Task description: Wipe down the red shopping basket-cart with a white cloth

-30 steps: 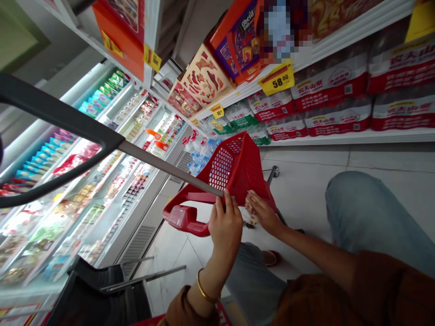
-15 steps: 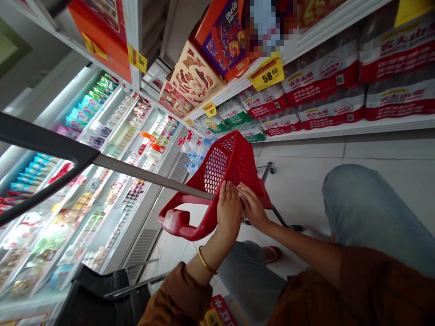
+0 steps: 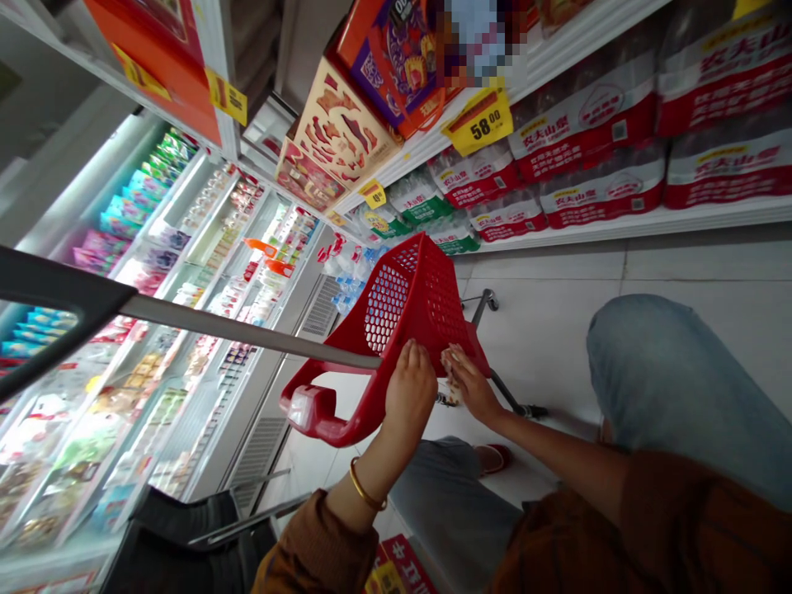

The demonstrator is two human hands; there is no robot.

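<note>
light: bright, cool, from chiller case (image 3: pixel 186 330) | shadows: soft | edges: wide-angle bowing | blur: pixelated patch (image 3: pixel 476 37) at top

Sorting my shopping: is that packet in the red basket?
Out: the pale packet sits in the right hand's fingers, at the red plastic mesh basket's edge.

Tile floor (image 3: pixel 544 280) gap btwn red basket (image 3: pixel 426 305) & water shelf (image 3: pixel 619 231), grey handle (image 3: pixel 247 330) reaching basket

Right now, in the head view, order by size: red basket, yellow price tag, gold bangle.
Red basket, yellow 58.00 price tag, gold bangle. The bangle is nearest the camera, so that last ranking is unsure.
</note>
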